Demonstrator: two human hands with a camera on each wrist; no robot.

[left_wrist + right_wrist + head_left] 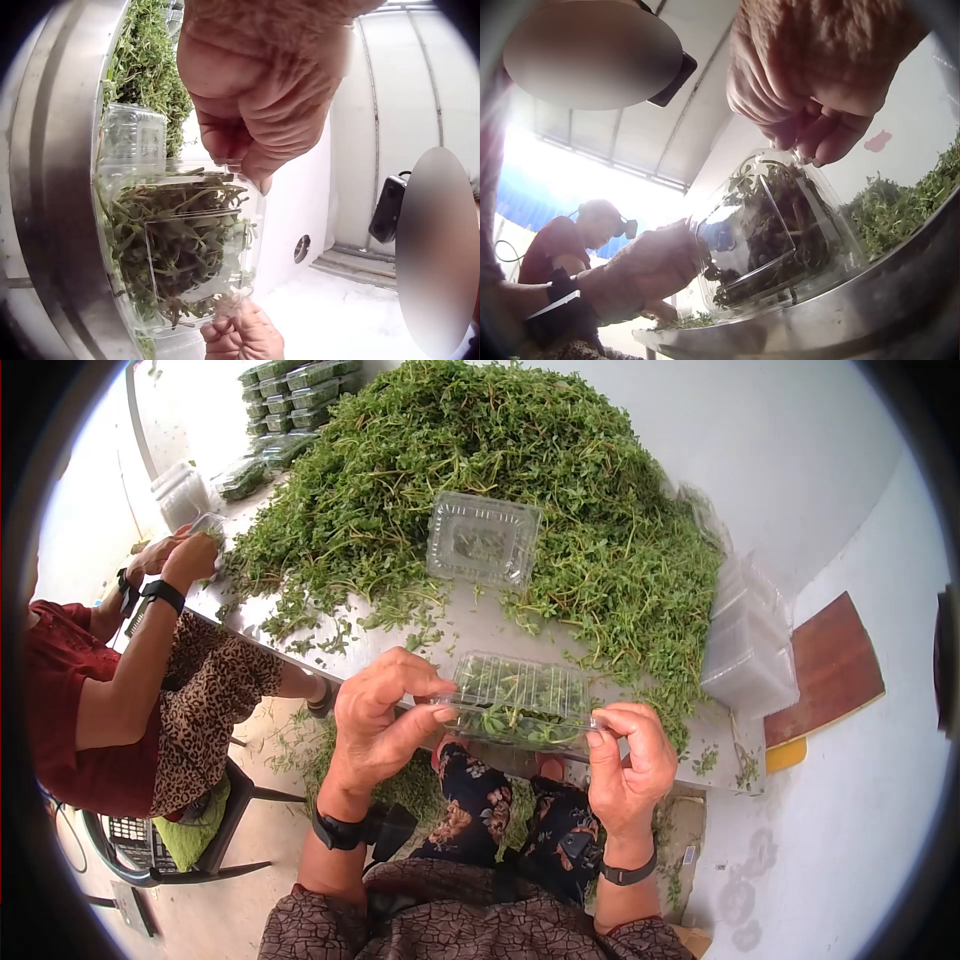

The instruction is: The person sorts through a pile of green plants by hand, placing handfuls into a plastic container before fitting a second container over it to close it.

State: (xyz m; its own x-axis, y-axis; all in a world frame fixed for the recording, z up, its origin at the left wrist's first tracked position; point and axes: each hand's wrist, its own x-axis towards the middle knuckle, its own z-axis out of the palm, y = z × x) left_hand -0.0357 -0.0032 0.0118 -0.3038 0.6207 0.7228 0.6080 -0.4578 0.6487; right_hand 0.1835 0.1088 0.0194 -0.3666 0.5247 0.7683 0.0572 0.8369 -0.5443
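Head view: The metal table carried a heap of green sprigs, with loose leaves along its near edge. A white wall bounded it at right; stacked clear tubs stood at the right end, packed boxes at the far left. The clear container, partly filled with sprigs, was held just above the near edge. The left hand pinched its left end between thumb and bent fingers; the right hand pinched its right end likewise. A small pale rectangle at near right was too small to read.

Left wrist view: The left fingertips gripped the container's rim beside the metal edge; pale wall panels stood behind.

Right wrist view: The right fingers were curled onto the rim. Glare obscured the lid, which was possibly not fully seated. A panelled ceiling showed above.
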